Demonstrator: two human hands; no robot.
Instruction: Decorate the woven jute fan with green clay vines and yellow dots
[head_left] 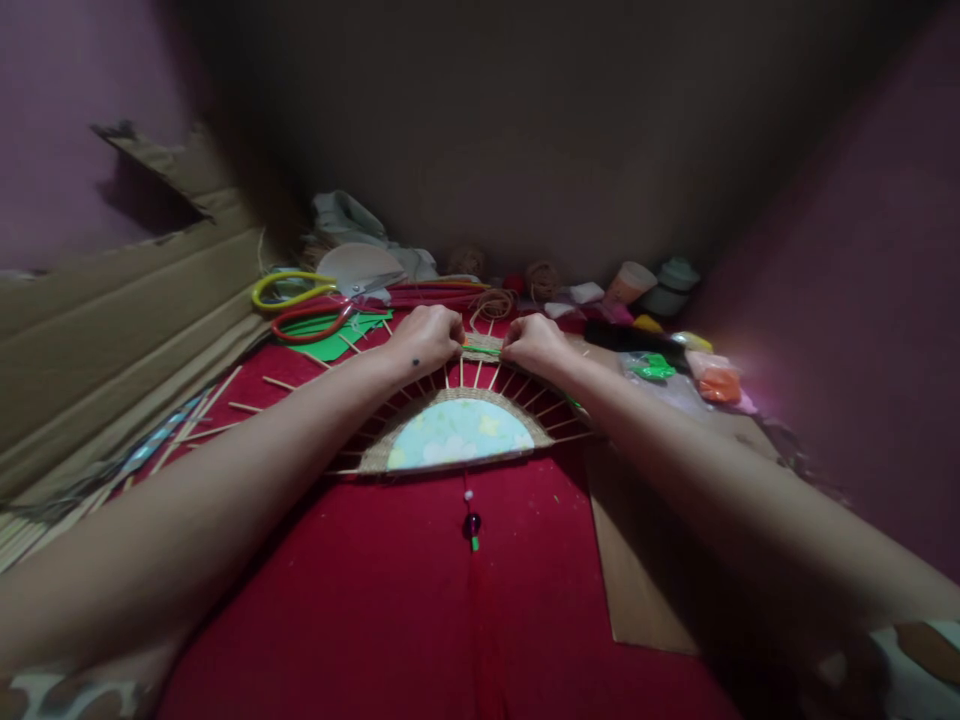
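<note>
A half-round fan frame (465, 430) lies on the red cloth, with a pale blue floral centre, a woven twine border and thin sticks spreading outward. Across its upper sticks runs a woven twine band with a green strand (482, 350) on it. My left hand (429, 335) pinches the strand's left end, and my right hand (536, 340) pinches its right end, both with fingers closed. A beaded cord with a dark bead (472, 524) and a red tassel hangs from the fan's lower edge.
Scissors with yellow and red handles (309, 305) lie at the back left on green sheets (330, 345). Cardboard (637, 570) is under my right forearm. Clay packets (718, 380), a cup (630, 283) and twine balls (541, 280) sit behind.
</note>
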